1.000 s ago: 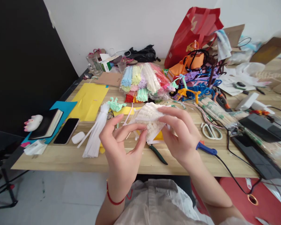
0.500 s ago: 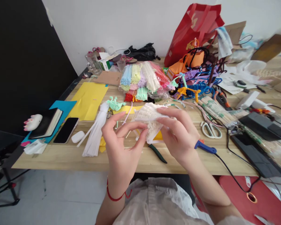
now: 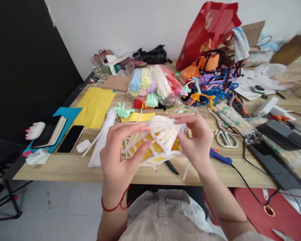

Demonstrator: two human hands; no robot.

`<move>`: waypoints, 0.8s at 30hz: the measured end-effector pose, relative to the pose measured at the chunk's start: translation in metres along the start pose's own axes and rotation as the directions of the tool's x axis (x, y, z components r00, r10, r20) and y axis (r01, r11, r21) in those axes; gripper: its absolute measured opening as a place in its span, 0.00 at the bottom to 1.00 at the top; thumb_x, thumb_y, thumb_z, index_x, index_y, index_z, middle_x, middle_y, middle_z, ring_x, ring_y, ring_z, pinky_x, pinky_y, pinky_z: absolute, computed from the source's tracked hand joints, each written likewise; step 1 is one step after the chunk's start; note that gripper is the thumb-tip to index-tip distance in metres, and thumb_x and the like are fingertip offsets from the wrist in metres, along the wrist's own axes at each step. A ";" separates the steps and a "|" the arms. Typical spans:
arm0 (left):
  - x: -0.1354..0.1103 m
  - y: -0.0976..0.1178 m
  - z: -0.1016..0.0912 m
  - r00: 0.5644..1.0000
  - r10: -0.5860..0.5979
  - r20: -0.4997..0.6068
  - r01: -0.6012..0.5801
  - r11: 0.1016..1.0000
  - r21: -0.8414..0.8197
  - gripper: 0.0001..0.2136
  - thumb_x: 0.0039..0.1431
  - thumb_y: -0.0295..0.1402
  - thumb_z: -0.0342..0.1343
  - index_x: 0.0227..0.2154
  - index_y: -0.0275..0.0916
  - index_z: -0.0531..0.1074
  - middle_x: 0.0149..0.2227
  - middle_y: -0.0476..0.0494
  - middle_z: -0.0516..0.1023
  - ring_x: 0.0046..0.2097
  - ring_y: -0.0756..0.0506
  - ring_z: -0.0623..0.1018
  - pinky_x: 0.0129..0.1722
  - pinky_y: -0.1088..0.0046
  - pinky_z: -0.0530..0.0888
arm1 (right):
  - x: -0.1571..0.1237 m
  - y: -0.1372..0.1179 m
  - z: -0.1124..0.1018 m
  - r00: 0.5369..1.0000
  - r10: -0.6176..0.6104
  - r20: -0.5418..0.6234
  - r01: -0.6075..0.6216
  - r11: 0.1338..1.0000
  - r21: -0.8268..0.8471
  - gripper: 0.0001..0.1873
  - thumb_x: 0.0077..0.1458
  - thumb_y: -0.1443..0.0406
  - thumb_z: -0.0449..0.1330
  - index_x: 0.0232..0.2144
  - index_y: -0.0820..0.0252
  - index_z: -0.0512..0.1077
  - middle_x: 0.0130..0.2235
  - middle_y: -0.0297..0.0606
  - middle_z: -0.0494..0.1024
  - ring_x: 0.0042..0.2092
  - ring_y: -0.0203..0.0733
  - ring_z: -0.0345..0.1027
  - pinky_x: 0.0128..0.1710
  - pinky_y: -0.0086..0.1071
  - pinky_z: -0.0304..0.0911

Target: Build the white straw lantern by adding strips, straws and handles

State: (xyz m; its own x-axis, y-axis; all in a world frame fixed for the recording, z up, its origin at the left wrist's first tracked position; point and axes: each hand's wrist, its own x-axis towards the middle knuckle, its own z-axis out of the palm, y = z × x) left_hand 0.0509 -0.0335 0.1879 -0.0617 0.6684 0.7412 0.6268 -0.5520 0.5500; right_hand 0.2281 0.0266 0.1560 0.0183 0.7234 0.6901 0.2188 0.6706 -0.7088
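Note:
Both my hands hold a white pipe-cleaner piece [image 3: 163, 135] up above the table's front edge. Part of it is tightly woven and part is an open frame of white stems. My left hand [image 3: 119, 157] pinches the frame's left side between thumb and fingers. My right hand [image 3: 197, 140] grips the woven part at its right side. A red string bracelet [image 3: 114, 206] circles my left wrist. Yellow paper [image 3: 142, 152] shows through the frame.
On the wooden table [image 3: 65, 169] lie a bundle of white pipe cleaners [image 3: 101, 142], a phone [image 3: 71, 139], a black notebook [image 3: 48, 132], bagged coloured pipe cleaners [image 3: 153, 83], scissors [image 3: 225, 139], green-handled pliers [image 3: 172, 166], a blue-handled tool [image 3: 220, 158] and a red bag [image 3: 208, 31].
My hands have turned the white piece, and its open frame of stems now shows on the left. My left hand has shifted from the woven part to the frame.

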 end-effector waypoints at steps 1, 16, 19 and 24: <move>0.002 -0.003 -0.001 0.998 0.045 0.045 -0.047 0.998 0.048 0.15 0.55 0.30 0.63 0.45 0.46 0.71 0.41 0.48 0.79 0.47 0.42 0.77 0.51 0.56 0.73 | 0.000 0.001 0.000 1.000 0.010 0.001 -0.010 1.000 0.009 0.08 0.52 0.74 0.59 0.32 0.56 0.68 0.38 0.38 0.79 0.43 0.43 0.75 0.44 0.40 0.70; 0.012 -0.008 0.002 0.946 0.158 0.284 -0.221 0.953 0.208 0.07 0.54 0.33 0.62 0.36 0.48 0.74 0.49 0.47 0.75 0.54 0.38 0.68 0.55 0.51 0.66 | -0.002 -0.005 -0.001 0.997 -0.076 0.013 0.077 0.991 -0.108 0.11 0.51 0.76 0.56 0.33 0.56 0.69 0.38 0.38 0.78 0.43 0.43 0.75 0.43 0.40 0.70; 0.014 -0.010 -0.001 0.946 0.120 0.302 -0.177 0.969 0.169 0.08 0.56 0.29 0.58 0.39 0.47 0.72 0.51 0.46 0.74 0.55 0.38 0.68 0.57 0.50 0.65 | -0.002 -0.003 -0.001 0.995 -0.100 0.005 0.099 0.985 -0.138 0.12 0.51 0.77 0.56 0.33 0.56 0.69 0.39 0.39 0.78 0.43 0.43 0.74 0.44 0.41 0.70; 0.004 -0.021 -0.001 0.956 0.000 0.293 -0.023 0.997 0.075 0.12 0.56 0.28 0.57 0.43 0.44 0.67 0.51 0.42 0.73 0.55 0.40 0.70 0.57 0.54 0.66 | -0.007 0.009 -0.001 0.996 0.083 -0.043 -0.085 0.995 -0.047 0.10 0.47 0.75 0.59 0.32 0.56 0.66 0.40 0.38 0.72 0.42 0.40 0.71 0.36 0.33 0.69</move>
State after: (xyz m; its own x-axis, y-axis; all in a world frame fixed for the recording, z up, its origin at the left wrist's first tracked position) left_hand 0.0365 -0.0198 0.1793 0.1686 0.7852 0.5958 0.6847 -0.5281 0.5022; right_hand 0.2310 0.0276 0.1446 0.0781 0.7691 0.6344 0.2616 0.5982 -0.7574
